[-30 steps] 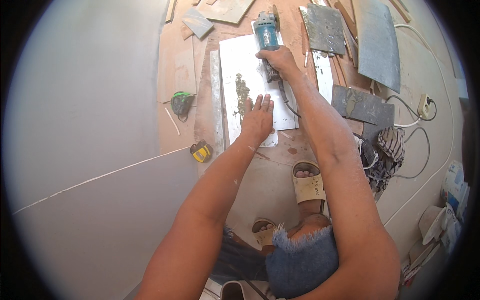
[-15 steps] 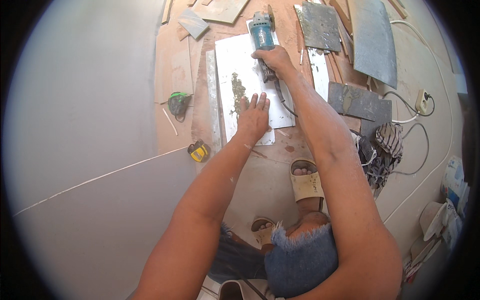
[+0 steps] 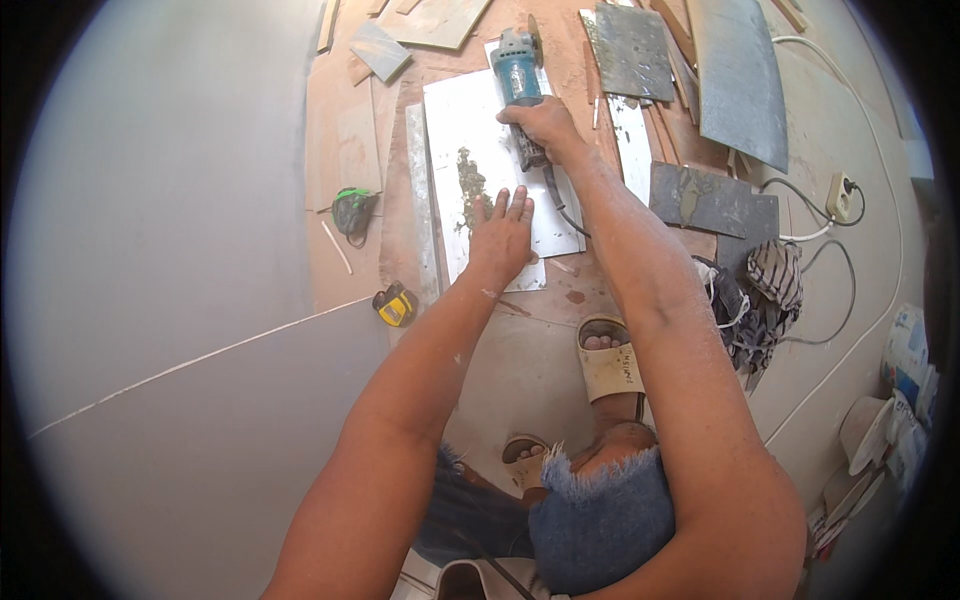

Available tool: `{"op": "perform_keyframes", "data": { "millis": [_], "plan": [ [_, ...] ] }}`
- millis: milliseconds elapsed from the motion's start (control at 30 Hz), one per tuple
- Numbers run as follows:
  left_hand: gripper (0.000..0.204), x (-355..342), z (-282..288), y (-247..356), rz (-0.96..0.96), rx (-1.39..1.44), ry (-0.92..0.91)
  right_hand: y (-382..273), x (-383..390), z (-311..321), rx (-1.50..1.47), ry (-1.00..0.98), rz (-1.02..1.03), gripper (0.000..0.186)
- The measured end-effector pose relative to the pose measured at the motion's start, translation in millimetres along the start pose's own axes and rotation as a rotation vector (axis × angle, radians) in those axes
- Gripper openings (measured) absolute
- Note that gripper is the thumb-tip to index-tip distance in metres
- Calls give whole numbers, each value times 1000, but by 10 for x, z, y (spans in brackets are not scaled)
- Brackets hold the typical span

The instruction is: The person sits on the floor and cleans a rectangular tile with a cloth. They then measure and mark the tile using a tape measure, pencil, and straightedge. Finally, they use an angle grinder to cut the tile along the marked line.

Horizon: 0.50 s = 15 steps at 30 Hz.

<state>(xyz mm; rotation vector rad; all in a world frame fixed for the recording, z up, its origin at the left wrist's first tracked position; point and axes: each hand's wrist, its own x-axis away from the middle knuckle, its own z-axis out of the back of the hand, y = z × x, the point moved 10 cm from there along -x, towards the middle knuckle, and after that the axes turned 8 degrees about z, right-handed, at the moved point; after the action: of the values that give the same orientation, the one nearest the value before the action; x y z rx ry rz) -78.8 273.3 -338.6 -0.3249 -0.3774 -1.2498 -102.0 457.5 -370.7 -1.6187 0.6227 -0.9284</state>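
Note:
My right hand [image 3: 540, 125] is wrapped round the body of a teal angle grinder [image 3: 519, 82]. The grinder's disc [image 3: 534, 42] is at the far end, and its cord runs back below my wrist. Beneath it lie white tile pieces [image 3: 445, 110], one over part of another as far as I can see. My left hand [image 3: 503, 238] lies flat with fingers apart on the near part of the white tile. A dark greenish patch of dried mortar [image 3: 470, 185] is on the tile, by my left fingertips. A pale metal straightedge [image 3: 421, 190] runs along the tile's left side.
At left lie a green tape measure [image 3: 352, 212] and a yellow one [image 3: 395, 305]. Grey slabs [image 3: 742, 85] and dark tile pieces [image 3: 700, 200] are at right. A power strip [image 3: 842, 198], cords and a striped cloth [image 3: 775, 275] lie further right. My sandalled feet are close below.
The whole view has shifted slightly, so things sit a little further left. Both hands keep their places on the grinder and the tile.

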Motion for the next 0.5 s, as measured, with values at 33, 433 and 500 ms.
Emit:
{"op": "perform_keyframes", "data": {
  "millis": [33,433,500],
  "plan": [
    [90,0,5,3,-1,-1,-2,24,-9,0,-7,-2,3,24],
    [92,47,-12,9,-7,-4,-14,7,150,15,2,15,-58,23],
    [92,68,-27,15,-9,4,-14,13,179,36,36,26,-58,23]
  ]
}}
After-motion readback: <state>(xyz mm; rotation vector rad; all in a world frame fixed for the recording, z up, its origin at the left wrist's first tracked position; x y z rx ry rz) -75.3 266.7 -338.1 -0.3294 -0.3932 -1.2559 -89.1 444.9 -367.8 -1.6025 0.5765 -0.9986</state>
